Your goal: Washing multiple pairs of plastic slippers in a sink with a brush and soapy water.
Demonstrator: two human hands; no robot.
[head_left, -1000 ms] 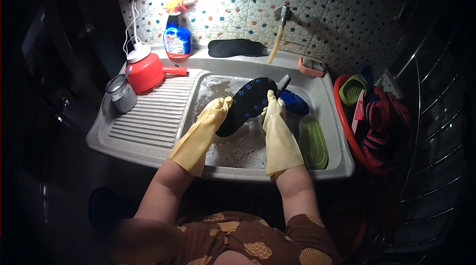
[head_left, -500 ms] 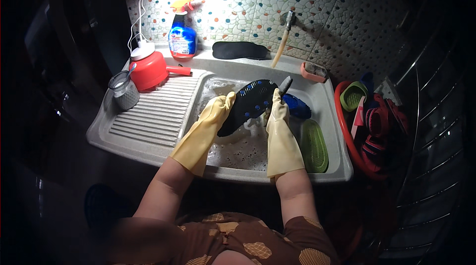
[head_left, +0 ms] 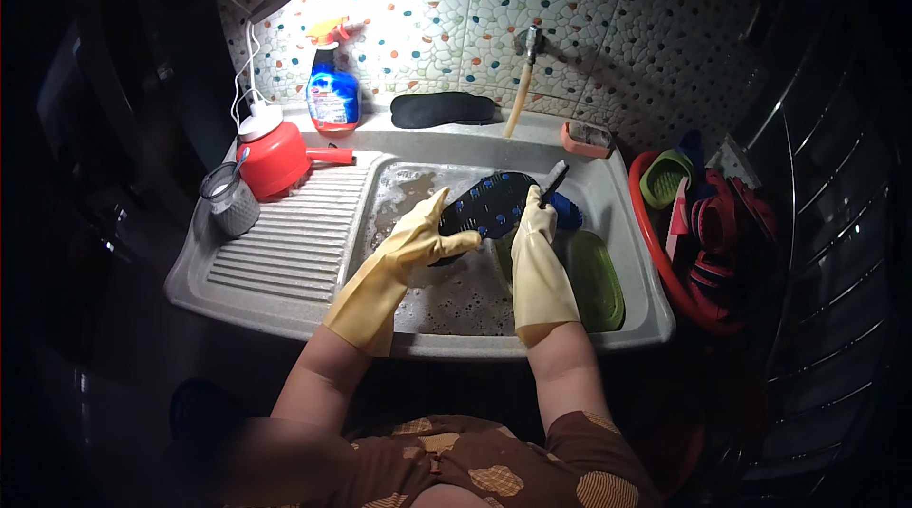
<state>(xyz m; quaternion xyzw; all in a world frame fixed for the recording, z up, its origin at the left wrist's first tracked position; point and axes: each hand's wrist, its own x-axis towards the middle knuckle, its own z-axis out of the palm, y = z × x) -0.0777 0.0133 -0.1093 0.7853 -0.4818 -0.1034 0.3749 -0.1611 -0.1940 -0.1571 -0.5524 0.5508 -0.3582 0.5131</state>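
Both of my hands wear cream rubber gloves over the sink [head_left: 622,223]. My left hand [head_left: 418,237] grips the left end of a black shoe sole [head_left: 489,207] with blue studs, its thumb stretched over it. At the sole's right end, my right hand [head_left: 535,218] is closed round a slim dark handle [head_left: 554,183] with a grey tip; the handle's other end is hidden. Foamy grey water [head_left: 456,304] lies under the sole. Right of my right hand, a blue textured piece [head_left: 568,212] and a green sole-shaped piece [head_left: 597,280] rest in the basin.
A black insole-shaped piece [head_left: 445,110] and a blue spray bottle [head_left: 333,95] are on the back ledge. A red container [head_left: 274,161] and glass jar [head_left: 228,199] stand left by the ribbed drainboard [head_left: 285,242]. A hose [head_left: 520,100] hangs behind; a red basin [head_left: 655,252] of footwear sits right.
The sole has been lowered toward the water. My left thumb has spread out across it. The whole view has shifted slightly.
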